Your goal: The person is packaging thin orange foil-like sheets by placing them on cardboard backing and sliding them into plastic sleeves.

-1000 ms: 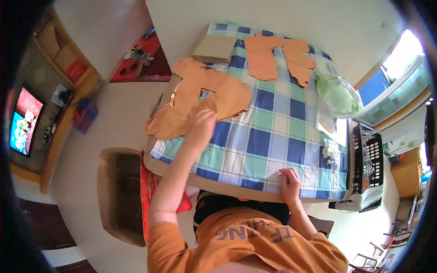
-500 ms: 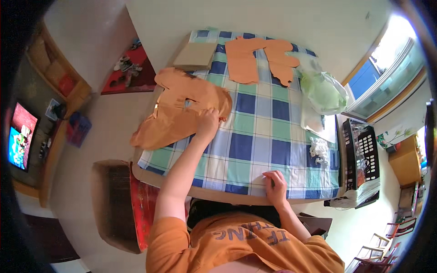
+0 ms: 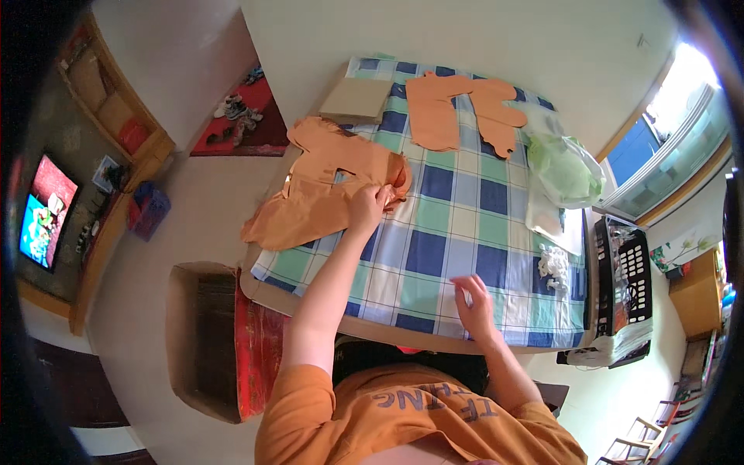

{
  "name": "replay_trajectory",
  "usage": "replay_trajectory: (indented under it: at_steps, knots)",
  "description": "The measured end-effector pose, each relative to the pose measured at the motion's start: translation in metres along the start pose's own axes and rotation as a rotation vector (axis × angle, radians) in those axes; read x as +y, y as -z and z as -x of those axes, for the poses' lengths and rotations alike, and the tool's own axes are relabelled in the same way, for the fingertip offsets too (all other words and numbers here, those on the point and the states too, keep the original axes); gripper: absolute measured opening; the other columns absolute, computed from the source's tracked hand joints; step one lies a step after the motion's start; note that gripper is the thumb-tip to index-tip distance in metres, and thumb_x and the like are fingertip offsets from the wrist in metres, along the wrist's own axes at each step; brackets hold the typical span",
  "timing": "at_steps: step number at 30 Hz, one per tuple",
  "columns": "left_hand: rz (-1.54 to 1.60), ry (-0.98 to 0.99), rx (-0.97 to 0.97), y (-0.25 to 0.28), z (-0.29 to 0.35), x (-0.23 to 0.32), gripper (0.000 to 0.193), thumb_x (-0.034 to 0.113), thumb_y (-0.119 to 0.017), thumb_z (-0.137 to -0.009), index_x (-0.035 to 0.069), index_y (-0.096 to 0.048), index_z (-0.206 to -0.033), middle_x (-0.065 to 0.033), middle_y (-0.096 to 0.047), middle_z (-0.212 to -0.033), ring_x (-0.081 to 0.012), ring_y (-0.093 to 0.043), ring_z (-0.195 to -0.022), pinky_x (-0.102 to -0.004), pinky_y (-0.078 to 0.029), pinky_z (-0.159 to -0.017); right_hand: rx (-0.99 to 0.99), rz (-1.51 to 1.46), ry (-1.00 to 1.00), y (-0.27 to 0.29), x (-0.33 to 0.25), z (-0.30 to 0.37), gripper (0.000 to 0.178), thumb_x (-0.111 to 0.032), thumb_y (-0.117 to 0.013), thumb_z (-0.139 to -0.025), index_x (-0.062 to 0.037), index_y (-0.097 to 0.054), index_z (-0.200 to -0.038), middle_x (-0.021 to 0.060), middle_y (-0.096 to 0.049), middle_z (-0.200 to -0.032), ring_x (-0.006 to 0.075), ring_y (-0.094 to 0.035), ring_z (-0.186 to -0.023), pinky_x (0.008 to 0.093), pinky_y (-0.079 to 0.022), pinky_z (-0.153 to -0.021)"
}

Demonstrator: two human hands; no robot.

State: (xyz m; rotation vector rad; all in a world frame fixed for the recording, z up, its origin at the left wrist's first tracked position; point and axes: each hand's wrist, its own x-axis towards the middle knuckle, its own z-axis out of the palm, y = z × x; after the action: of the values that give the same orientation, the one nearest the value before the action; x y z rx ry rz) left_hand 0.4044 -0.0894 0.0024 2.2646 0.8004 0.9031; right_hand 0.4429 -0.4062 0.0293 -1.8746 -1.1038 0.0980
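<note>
A heap of thin orange-tan cut sheets (image 3: 310, 213) lies on the left of the table, with creased, folded edges. At its right edge my left hand (image 3: 369, 208) pinches a sheet, the fingers closed on the shiny, crumpled border. Whether the sheets are cloth, paper or foil, I cannot tell. My right hand (image 3: 474, 310) hovers by the near edge of the checked tablecloth (image 3: 434, 225), thumb and fingers apart, holding nothing. Toward the back, more flat orange cut pieces (image 3: 432, 116) with rounded lobes are spread out.
A beige flat box (image 3: 356, 99) lies at the back left. On the right are a pale green plastic bag (image 3: 566, 170), crumpled white scraps (image 3: 553, 265) and a black basket (image 3: 637, 271) beside the table. An open cardboard box (image 3: 178, 341) stands on the floor at left.
My right hand has lifted a little from the table edge and its fingers have spread. My left hand stays at the heap's right edge. The whole view has shifted slightly.
</note>
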Motion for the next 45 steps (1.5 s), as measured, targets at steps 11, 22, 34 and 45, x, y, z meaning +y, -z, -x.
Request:
replay_trajectory:
  at_steps: [11, 22, 34, 45]
  knots:
    - [0.253, 0.032, 0.005, -0.009, -0.005, -0.004, 0.018, 0.015, -0.071, -0.078, -0.001, -0.061, -0.076, -0.0161, -0.065, -0.071, -0.0321, -0.065, -0.066, -0.0392, -0.049, -0.060, -0.060, 0.234, 0.434, -0.104, 0.034, -0.170, 0.030, -0.002, -0.057, -0.084, -0.0019, -0.059, -0.113, 0.0157, -0.058, -0.120, 0.0348, -0.054, -0.112, 0.0424, -0.044, -0.096]
    - [0.267, 0.110, -0.049, 0.002, -0.006, -0.002, 0.027, 0.020, -0.078, -0.073, -0.001, -0.062, -0.079, -0.0143, -0.064, -0.070, -0.0275, -0.063, -0.064, -0.0363, -0.048, -0.060, 0.146, 0.548, 0.336, -0.116, 0.038, -0.174, 0.040, 0.002, -0.056, -0.077, -0.0076, -0.062, -0.116, 0.0173, -0.045, -0.138, 0.0370, -0.041, -0.131, 0.0512, -0.033, -0.107]
    - [0.452, 0.240, 0.399, 0.005, -0.032, -0.050, 0.030, 0.026, -0.065, -0.088, -0.002, -0.064, -0.095, -0.0138, -0.068, -0.088, -0.0222, -0.065, -0.077, -0.0342, -0.051, -0.065, -0.065, 0.401, 0.367, -0.124, 0.036, -0.173, 0.027, -0.022, -0.056, -0.092, -0.0098, -0.063, -0.114, 0.0079, -0.062, -0.121, 0.0249, -0.055, -0.118, 0.0513, -0.029, -0.109]
    - [1.371, 0.477, 0.412, 0.146, -0.052, -0.241, 0.037, 0.016, -0.040, -0.095, 0.000, -0.050, -0.127, -0.0125, -0.057, -0.124, -0.0224, -0.059, -0.110, -0.0363, -0.054, -0.088, -0.079, 0.425, 0.327, -0.115, 0.050, -0.174, 0.030, -0.024, -0.056, -0.091, -0.0092, -0.062, -0.117, 0.0076, -0.060, -0.123, 0.0240, -0.052, -0.121, 0.0522, -0.029, -0.109]
